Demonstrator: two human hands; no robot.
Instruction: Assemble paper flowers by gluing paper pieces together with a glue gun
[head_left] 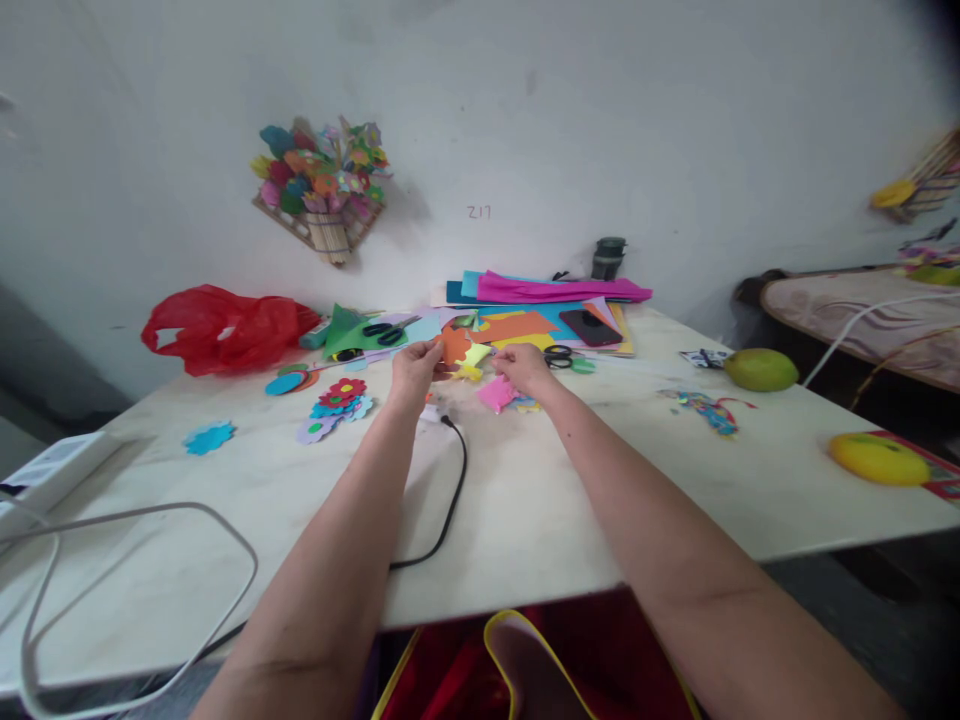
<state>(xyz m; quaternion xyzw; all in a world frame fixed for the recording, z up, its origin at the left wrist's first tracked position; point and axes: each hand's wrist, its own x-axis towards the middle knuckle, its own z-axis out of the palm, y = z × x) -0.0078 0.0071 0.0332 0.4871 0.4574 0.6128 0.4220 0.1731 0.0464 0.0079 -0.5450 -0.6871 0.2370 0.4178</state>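
Observation:
My left hand (418, 370) has its thumb and fingers pinched at the edge of an orange scalloped paper cutout (453, 345). My right hand (525, 368) is pinched closed just right of some pale yellow pieces (474, 356); anything between its fingertips is too small to make out. A pink piece (496, 394) lies below my right fingers. Near my left wrist is a white item (433, 412) with a black cord (459, 480). Left of it lie layered paper flowers, a red one (346, 391) and a lilac one (317, 429).
Black-handled scissors (387, 331) lie on green sheets, with another pair (559, 356) beside a phone (592, 327). Coloured sheets (555, 290) are stacked along the wall. A red plastic bag (225, 330) sits left, a green mango (761, 369) right. A white cable (225, 545) loops at front left.

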